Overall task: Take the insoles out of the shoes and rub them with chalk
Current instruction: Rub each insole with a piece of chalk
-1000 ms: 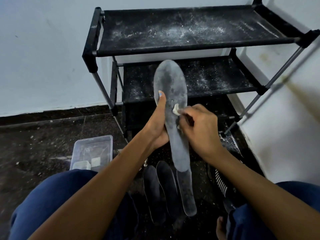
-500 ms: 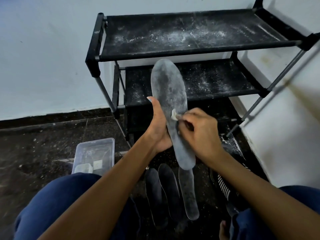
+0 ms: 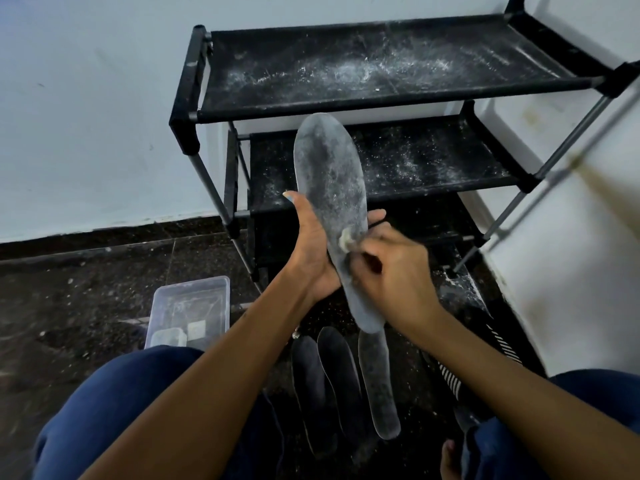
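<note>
A grey insole [image 3: 329, 174], dusted white, stands almost upright in front of the shoe rack. My left hand [image 3: 313, 251] grips its left edge from behind, thumb up along the side. My right hand [image 3: 391, 271] pinches a small white piece of chalk [image 3: 345, 240] and presses it against the insole's middle. On the floor below lie three more insoles: two dark ones [image 3: 325, 379] side by side and a chalk-dusted grey one [image 3: 379, 386] to their right.
A black shoe rack [image 3: 363, 102] with chalk-speckled shelves stands against the white wall. A clear plastic box [image 3: 188, 311] with white chalk pieces sits on the dark floor at left. A striped shoe [image 3: 450, 379] lies at right by my knee.
The chalk in my right hand has slid down the insole toward its middle. The insole has tilted slightly and both hands have shifted a little lower in view.
</note>
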Demonstrator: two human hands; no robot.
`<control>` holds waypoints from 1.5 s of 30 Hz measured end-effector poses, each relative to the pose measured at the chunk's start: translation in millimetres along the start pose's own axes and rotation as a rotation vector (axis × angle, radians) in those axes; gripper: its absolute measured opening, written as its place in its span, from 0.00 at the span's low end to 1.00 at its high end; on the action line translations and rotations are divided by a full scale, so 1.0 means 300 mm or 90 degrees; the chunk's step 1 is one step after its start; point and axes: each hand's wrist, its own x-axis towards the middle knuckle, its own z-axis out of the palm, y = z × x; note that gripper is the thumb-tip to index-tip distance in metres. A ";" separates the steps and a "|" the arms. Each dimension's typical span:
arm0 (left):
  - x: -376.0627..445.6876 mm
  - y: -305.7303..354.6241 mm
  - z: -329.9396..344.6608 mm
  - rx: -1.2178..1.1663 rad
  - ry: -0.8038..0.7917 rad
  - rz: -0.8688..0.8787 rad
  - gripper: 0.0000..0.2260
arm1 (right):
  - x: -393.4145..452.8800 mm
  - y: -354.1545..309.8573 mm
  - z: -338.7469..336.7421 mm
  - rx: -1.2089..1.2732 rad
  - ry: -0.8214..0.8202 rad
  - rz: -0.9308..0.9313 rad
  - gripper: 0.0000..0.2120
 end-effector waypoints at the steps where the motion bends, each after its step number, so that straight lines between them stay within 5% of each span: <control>1: 0.002 0.001 -0.007 -0.004 0.009 0.015 0.49 | -0.024 -0.024 0.012 0.042 -0.020 -0.024 0.04; 8: 0.003 -0.007 -0.001 0.023 0.013 -0.005 0.55 | 0.037 0.037 -0.015 -0.038 0.013 0.029 0.04; 13: 0.003 0.008 -0.013 0.003 0.065 0.039 0.47 | -0.025 -0.023 0.016 0.083 -0.056 -0.024 0.03; 18: -0.008 0.005 0.007 0.085 0.079 -0.024 0.43 | 0.034 0.038 -0.019 0.003 0.027 0.039 0.04; 21: -0.016 0.006 0.023 0.107 0.164 -0.013 0.24 | 0.052 0.049 -0.027 0.236 0.056 0.170 0.07; 25: -0.030 0.007 0.037 0.136 0.194 0.000 0.23 | 0.065 0.085 -0.023 0.363 0.029 0.349 0.06; 29: -0.049 0.006 0.056 0.158 0.192 -0.009 0.24 | 0.048 0.083 -0.027 0.139 0.055 0.204 0.07; 34: -0.049 0.016 0.057 0.129 0.200 -0.011 0.24 | 0.034 0.048 -0.029 0.038 0.024 0.067 0.08; 45: -0.031 0.033 0.032 0.111 0.199 0.026 0.22 | -0.057 -0.003 0.009 0.013 -0.077 -0.027 0.02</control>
